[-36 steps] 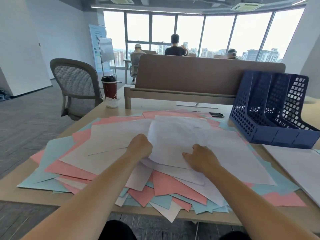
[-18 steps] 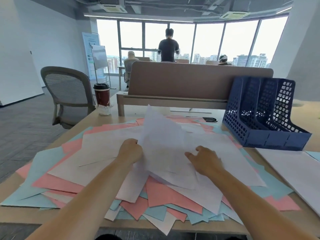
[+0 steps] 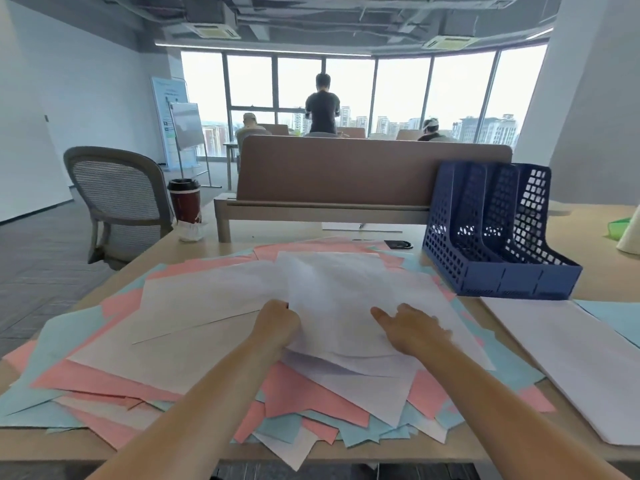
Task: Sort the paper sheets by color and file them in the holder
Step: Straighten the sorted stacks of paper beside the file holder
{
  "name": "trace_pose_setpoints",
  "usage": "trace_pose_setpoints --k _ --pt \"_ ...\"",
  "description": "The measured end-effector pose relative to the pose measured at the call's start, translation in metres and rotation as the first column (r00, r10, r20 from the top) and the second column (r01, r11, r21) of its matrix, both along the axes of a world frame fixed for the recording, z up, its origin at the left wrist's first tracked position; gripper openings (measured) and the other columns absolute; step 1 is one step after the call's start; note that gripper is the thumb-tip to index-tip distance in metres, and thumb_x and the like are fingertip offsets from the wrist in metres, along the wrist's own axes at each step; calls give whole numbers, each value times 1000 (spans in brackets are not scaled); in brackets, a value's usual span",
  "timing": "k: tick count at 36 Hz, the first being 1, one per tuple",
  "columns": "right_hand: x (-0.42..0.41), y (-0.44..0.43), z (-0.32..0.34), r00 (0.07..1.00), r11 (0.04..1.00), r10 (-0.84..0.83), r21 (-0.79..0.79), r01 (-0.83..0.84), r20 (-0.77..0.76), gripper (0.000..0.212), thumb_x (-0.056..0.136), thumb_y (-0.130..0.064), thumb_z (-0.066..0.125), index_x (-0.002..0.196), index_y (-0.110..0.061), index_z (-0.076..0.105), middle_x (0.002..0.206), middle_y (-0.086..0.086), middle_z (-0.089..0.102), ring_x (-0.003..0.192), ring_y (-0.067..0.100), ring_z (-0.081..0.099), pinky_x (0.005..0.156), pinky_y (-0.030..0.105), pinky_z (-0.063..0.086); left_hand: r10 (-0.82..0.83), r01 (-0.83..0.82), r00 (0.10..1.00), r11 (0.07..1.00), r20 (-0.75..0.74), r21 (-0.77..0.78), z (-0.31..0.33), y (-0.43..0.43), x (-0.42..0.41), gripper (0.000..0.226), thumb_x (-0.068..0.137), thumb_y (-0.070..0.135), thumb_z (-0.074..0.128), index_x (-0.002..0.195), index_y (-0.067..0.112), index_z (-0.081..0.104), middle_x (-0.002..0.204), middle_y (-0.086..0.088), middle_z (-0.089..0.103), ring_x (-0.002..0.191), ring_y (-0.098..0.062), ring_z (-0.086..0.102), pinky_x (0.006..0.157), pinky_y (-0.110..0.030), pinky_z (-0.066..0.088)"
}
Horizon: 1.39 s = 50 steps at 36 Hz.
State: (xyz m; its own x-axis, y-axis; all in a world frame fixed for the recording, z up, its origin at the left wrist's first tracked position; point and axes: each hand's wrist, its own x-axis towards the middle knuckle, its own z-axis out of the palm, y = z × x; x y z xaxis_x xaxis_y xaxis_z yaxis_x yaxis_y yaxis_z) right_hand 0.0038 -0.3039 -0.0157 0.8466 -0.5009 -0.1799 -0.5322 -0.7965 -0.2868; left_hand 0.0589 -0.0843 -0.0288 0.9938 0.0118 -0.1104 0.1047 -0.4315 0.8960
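A loose heap of pink, light blue and white paper sheets (image 3: 311, 400) covers the desk in front of me. On top lies a white sheet (image 3: 343, 299). My left hand (image 3: 277, 323) grips that sheet's left edge with curled fingers. My right hand (image 3: 412, 329) rests on the same sheet, fingers relaxed and spread toward the left. The blue mesh file holder (image 3: 498, 275) with its upright slots stands at the back right of the desk. Nothing shows inside the slots.
A stack of white sheets (image 3: 571, 362) lies at the right, with a light blue sheet (image 3: 620, 317) beside it. A dark coffee cup (image 3: 184, 200) stands at the back left, a black phone (image 3: 398, 244) by the holder. A brown desk divider (image 3: 346, 171) and a grey mesh chair (image 3: 117, 192) stand behind.
The white sheet, lifted and tilted up half a second ago, now lies lower on the pile. My right hand has come to rest on it. The camera has tipped upward.
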Motion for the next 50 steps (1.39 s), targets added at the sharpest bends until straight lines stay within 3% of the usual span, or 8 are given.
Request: trace_pose_setpoints --k 10,15,24,30,36,41,46,50 --pt "-1 -56 -6 995 997 -79 -10 79 -54 90 86 -78 26 152 -18 31 152 14 37 136 40 36 110 55 33 -109 110 994 994 -7 26 2 -62 -6 27 60 10 51 79 -2 66 80 -18 68 69 -30 61 57 -25 35" --pt "-7 -65 -16 999 1000 -8 -15 7 -51 84 90 -75 24 150 -18 33 152 12 38 137 35 37 110 53 36 -92 91 996 995 14 35 6 -89 -4 12 78 -6 49 71 4 49 63 -7 42 55 -20 37 37 -19 24" --pt "-7 -61 -17 999 998 47 -44 -48 -18 81 91 -75 25 146 -15 37 144 17 42 133 36 39 108 49 37 -56 53 998 995 -35 -80 8 -110 2 22 83 -5 43 90 1 63 79 -10 57 66 -24 48 52 -25 29" --pt "-10 -62 -18 999 998 41 -53 -41 12 78 92 -74 27 142 -16 39 142 14 44 131 34 41 105 50 39 -25 17 991 998 -129 -63 10 -117 11 30 88 1 45 116 1 54 114 -20 60 106 -37 60 75 -31 41" --pt "-16 -70 -18 995 999 44 -13 -43 86 72 94 -69 31 144 -16 38 144 10 44 131 32 44 105 49 42 -56 33 963 995 -264 -93 20 -114 12 15 92 2 48 78 8 49 85 -14 53 89 -28 54 74 -35 46" --pt "-17 -73 -20 990 999 28 41 -34 142 70 94 -65 37 145 -17 38 144 9 46 129 31 46 104 47 43 -154 140 966 987 -208 -76 7 -116 7 29 89 -1 48 115 -1 61 105 -15 63 93 -30 60 75 -30 53" --pt "-18 -62 -16 981 996 -3 90 -15 196 69 95 -61 43 147 -15 37 145 13 45 131 33 46 104 45 43 -102 98 989 994 -109 -41 2 -91 9 27 81 14 60 106 7 69 108 -18 69 101 -37 66 78 -29 49" --pt "-16 -38 -4 968 987 -15 159 -26 252 68 96 -55 48 147 -11 37 144 16 48 129 36 48 103 43 43 -75 71 997 994 -36 -85 21 -52 -5 9 76 6 61 68 10 60 71 -10 57 68 -24 54 62 -26 35"
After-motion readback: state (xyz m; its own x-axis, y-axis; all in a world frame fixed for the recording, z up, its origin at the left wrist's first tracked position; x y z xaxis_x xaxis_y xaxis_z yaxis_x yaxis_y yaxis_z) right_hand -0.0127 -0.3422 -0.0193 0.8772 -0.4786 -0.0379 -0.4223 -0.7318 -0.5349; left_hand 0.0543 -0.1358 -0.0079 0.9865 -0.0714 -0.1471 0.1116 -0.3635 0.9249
